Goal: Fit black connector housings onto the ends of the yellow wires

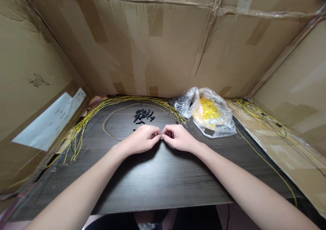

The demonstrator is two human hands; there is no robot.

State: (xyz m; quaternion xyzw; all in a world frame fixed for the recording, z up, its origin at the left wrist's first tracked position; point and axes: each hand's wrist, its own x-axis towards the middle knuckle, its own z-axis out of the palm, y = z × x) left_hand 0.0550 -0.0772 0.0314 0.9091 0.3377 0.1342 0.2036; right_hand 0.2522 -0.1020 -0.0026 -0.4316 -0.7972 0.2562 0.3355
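Note:
My left hand point(145, 138) and my right hand point(177, 137) meet over the middle of the table, fingertips pinched and almost touching. Whatever sits between the fingertips is too small or hidden to make out. One thin yellow wire point(106, 116) curves in a loop over the tabletop, and its near end passes out of sight by my left wrist. Just beyond my left hand lies a pile of small black plastic pieces point(143, 115), with a few strays close to the fingers.
Long yellow wires point(94, 113) arc in a bundle along the back of the dark table point(152, 186). A clear plastic bag point(215, 116) with small yellow pieces stands at back right. More tangled wires point(267, 119) lie on cardboard at right. Cardboard walls point(142, 53) enclose the back and sides.

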